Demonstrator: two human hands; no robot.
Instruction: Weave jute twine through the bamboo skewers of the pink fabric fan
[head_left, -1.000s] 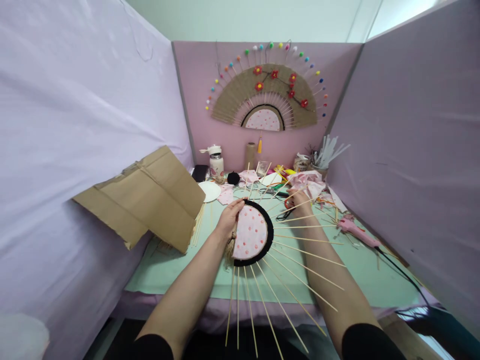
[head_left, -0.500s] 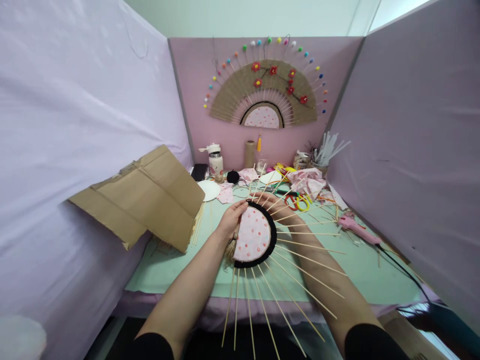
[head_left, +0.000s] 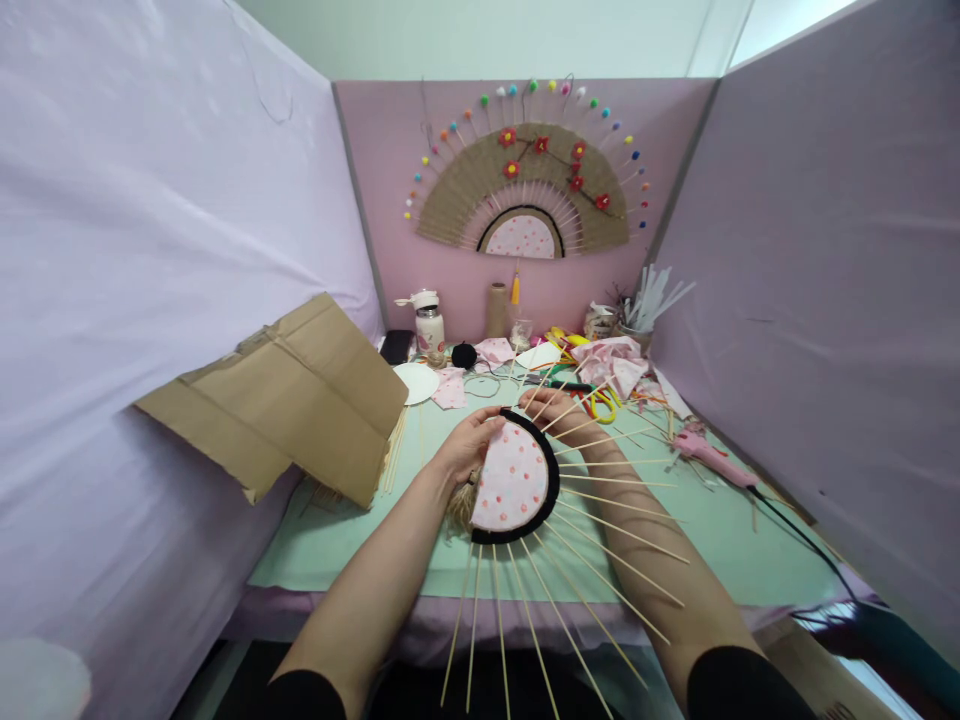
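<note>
Since a second ago, the right hand (head_left: 553, 412) has left the scissors (head_left: 594, 404) and come over to the upper end of the half-disc (head_left: 513, 476), which has shifted slightly to the right. In the head view, this spotted pink half-disc with its black border (head_left: 553, 490) is held up over the green cloth (head_left: 322, 560), its straight edge facing left. The left hand (head_left: 472, 445) pinches that edge near its top, thumb on the front, just above a straw-coloured tassel (head_left: 461, 508). The right hand's fingers are bent behind the sticks (head_left: 501, 632) that fan out from the half-disc; I cannot tell whether they grip anything. Beyond the half-disc lie the scissors and a black yarn ball (head_left: 464, 356); to its right rests a pink glue gun (head_left: 711, 460), and to its left leans folded cardboard (head_left: 300, 400).
</note>
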